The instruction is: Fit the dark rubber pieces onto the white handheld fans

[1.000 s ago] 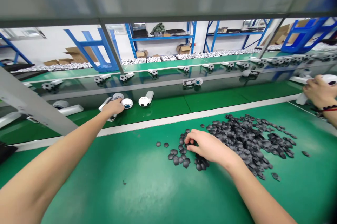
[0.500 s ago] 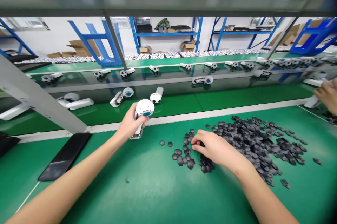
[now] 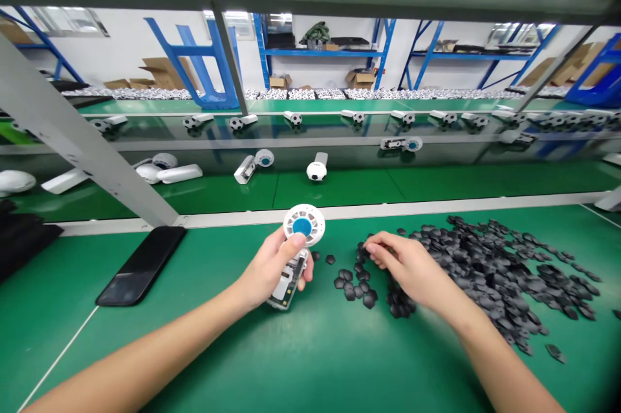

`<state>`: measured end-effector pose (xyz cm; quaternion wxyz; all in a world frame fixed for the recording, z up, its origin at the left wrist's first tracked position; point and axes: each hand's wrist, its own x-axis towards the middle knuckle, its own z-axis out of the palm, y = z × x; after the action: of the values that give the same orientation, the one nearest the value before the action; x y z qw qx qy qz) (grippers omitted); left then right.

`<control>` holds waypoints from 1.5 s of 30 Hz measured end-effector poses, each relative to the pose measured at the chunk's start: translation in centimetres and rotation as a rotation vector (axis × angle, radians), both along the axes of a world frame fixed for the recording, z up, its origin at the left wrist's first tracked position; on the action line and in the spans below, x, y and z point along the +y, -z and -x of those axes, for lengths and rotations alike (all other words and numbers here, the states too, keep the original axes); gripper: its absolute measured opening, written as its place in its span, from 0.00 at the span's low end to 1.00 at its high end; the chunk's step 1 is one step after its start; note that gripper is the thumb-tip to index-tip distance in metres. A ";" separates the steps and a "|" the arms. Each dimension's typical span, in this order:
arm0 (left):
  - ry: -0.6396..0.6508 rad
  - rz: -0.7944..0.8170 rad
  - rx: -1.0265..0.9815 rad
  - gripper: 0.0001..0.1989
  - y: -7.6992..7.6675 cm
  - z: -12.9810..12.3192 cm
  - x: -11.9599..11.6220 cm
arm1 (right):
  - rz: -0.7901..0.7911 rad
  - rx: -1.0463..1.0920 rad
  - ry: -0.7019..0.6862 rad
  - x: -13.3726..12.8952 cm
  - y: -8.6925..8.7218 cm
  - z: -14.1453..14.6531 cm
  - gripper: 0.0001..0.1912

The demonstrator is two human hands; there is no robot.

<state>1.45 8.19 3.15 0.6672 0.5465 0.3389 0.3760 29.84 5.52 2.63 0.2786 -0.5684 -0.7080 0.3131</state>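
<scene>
The left hand (image 3: 269, 270) clenches a white round-headed device (image 3: 304, 224) with a blue centre and exposed circuit board, near the far edge of the green table (image 3: 72, 322). The right hand (image 3: 410, 268) sets its curled fingertips (image 3: 372, 246) beside black hexagonal pieces (image 3: 495, 277); whether they grasp one cannot be told.

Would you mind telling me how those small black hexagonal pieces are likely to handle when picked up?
A black hexagonal piece looks thin and flat, so it is probably light and may be fiddly to lift from the green mat. Its matte surface suggests it won't be very slippery. With flat faces, it seems unlikely to roll.
</scene>
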 end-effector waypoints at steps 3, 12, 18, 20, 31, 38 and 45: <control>-0.015 0.041 -0.093 0.21 -0.3 -0.6 -0.8 | 0.057 0.180 0.027 -0.6 -0.6 0.6 0.12; -0.119 0.214 -0.023 0.21 0.8 -1.9 -2.6 | 0.094 0.412 -0.067 -3.6 -0.8 6.3 0.11; -0.042 0.268 0.091 0.32 1.0 -2.0 -3.9 | -0.049 0.274 -0.072 -3.6 -0.2 7.4 0.08; -0.013 0.272 0.104 0.35 1.1 -1.9 -4.1 | -0.070 0.246 -0.062 -3.6 -0.1 7.5 0.07; -0.035 0.101 0.173 0.37 2.1 -2.4 -5.3 | -0.252 -0.017 -0.093 -3.3 1.3 6.8 0.10; 0.012 0.087 0.130 0.33 2.7 -2.8 -5.3 | -0.144 -0.047 -0.280 -1.8 -1.0 3.5 0.13; 0.186 0.170 0.094 0.29 2.3 -2.2 -4.8 | 0.043 -0.273 0.012 -2.4 -2.6 -3.9 0.15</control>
<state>3.63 3.42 0.89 0.7267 0.5339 0.3481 0.2563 33.72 3.08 5.24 0.1693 -0.6159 -0.7289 0.2463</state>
